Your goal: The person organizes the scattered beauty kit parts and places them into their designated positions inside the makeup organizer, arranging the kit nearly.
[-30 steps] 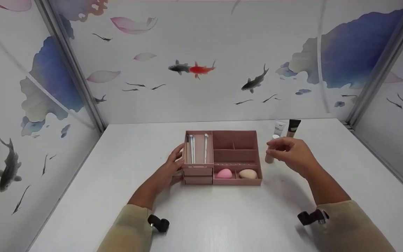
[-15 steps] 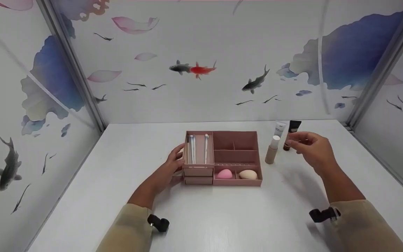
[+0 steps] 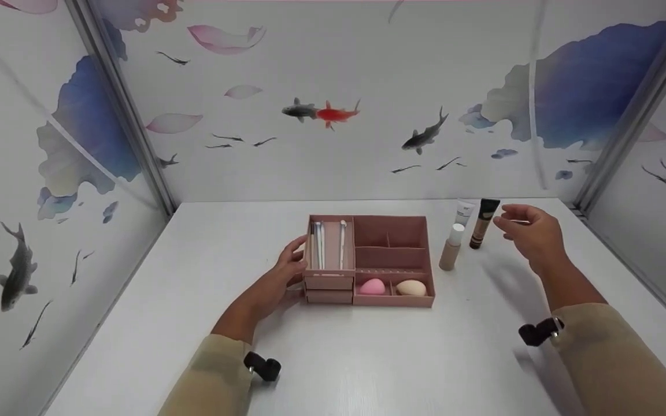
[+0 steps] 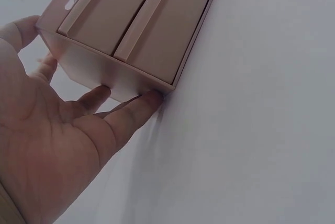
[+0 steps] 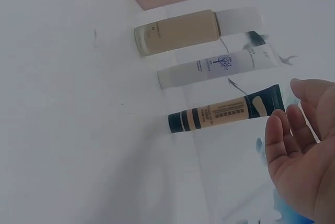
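Note:
My left hand rests its spread fingertips against the left side of a pink makeup organizer; the left wrist view shows them on the side wall beside two small drawers. At the right, my right hand hangs beside the black top end of a beige-and-black cosmetic tube, with its fingers loosely bent and nothing held. This tube stands upright on its cap. To its left stand a foundation bottle with a white cap and a white tube, partly hidden behind the bottle.
Slim white-handled brushes lie in the organizer's top left tray. A pink sponge and a beige sponge sit in its front compartments. Printed panels wall in the white table at the back and sides.
My right hand has moved right and back, from the foundation bottle past the black-topped tube to its right side. My left hand stays at the organizer.

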Demonstrator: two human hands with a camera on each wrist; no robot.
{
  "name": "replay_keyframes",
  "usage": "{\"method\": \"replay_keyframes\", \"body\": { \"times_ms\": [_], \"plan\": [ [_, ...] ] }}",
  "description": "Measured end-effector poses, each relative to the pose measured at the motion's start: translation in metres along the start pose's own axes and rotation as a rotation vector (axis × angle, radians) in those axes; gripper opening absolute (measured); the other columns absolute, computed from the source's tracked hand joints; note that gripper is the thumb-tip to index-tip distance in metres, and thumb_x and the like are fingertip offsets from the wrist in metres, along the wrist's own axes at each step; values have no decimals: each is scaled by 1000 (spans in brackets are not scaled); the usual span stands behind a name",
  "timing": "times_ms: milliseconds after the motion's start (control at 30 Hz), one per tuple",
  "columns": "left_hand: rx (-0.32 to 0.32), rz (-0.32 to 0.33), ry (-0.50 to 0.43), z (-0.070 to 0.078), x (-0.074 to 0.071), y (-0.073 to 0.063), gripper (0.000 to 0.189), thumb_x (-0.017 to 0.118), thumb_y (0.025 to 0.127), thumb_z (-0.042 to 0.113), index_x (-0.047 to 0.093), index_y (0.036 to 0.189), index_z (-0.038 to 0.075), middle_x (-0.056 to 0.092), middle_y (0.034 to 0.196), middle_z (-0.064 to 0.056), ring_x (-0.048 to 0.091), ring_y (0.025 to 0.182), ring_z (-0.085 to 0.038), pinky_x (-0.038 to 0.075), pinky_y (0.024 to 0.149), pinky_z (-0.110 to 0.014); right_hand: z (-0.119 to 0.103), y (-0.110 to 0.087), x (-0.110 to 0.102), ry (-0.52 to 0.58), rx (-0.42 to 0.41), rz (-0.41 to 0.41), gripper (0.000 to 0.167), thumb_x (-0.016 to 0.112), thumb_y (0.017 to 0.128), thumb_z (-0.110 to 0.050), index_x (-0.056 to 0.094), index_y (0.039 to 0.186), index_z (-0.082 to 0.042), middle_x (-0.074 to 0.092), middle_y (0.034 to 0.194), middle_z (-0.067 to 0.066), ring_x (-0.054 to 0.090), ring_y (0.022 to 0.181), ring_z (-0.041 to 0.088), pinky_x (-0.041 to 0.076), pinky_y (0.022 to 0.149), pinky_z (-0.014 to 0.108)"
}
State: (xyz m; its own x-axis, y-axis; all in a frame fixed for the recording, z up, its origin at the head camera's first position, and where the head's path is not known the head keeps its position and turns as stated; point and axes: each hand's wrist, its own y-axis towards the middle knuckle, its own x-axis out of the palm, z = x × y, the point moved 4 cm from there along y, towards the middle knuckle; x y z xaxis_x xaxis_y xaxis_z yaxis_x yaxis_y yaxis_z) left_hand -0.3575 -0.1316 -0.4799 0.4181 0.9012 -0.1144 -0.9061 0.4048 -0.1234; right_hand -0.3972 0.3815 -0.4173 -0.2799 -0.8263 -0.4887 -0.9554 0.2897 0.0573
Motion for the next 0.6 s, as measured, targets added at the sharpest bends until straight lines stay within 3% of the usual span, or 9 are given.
{"method": "replay_keyframes", "body": {
  "times_ms": [267, 600],
  "plan": [
    [12, 10, 25, 2, 2, -1, 59, 46, 109, 55, 19, 161, 63, 14, 178, 2, 32, 162, -41, 32, 128, -66, -1, 24, 0, 25, 51, 3, 69, 71, 102, -46, 48, 161, -19, 51, 160, 9, 65, 125, 19, 54, 112, 40],
    [12, 13, 46, -2, 1, 1, 57, 44, 110, 55, 19, 160, 65, 13, 179, 1, 34, 161, -42, 33, 128, -66, 6, 40, 12, 64, 43, -92, 73, 69, 105, -41, 38, 166, -16, 48, 164, 14, 54, 147, 30, 52, 117, 40]
  ]
}}
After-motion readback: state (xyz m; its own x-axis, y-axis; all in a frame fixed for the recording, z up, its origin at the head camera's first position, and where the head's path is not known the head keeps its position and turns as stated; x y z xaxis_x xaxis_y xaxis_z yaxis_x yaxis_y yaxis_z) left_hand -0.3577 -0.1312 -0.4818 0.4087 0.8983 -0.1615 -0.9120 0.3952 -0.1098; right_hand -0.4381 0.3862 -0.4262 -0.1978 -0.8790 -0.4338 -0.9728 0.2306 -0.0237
